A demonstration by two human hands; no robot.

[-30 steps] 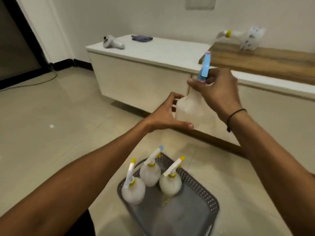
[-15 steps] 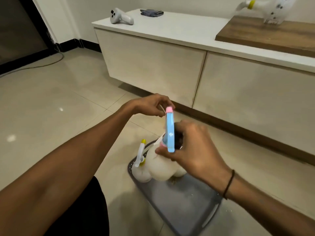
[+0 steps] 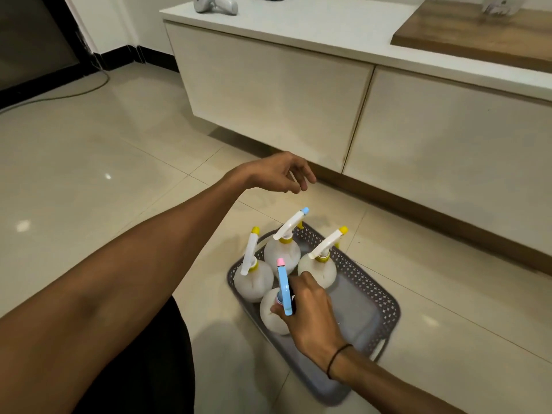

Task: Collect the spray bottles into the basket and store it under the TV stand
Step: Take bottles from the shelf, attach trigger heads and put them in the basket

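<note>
Half a second before, the left hand (image 3: 279,174) had hung close beside the blue trigger of the bottle being carried; now it had lifted clear and hovered above the floor, between the basket and the TV stand (image 3: 268,85), fingers loosely curled, open, and holding nothing. The job of lowering had passed wholly to the other hand.

Below it, the grey basket (image 3: 385,297) sat on the tiled floor, just in front of the stand. Three round white spray bottles stood upright in its far end: one at the left with a yellow tip (image 3: 254,279), one behind with a blue tip (image 3: 282,252), one at the right with a yellow tip (image 3: 318,271).

The fourth bottle (image 3: 273,313), with its blue trigger and pink tip, had been up at chest height a second earlier and had come down until its belly rested low in the basket's near-left corner, just beside the left bottle. Whether it was fully seated could not be told, since the hand covered part of it. The right hand (image 3: 310,315) was closed around its neck and trigger, not yet let go.

One more bottle showed only as a blurred base on the wooden board (image 3: 478,34) at the far right, so collecting was probably not finished.
</note>
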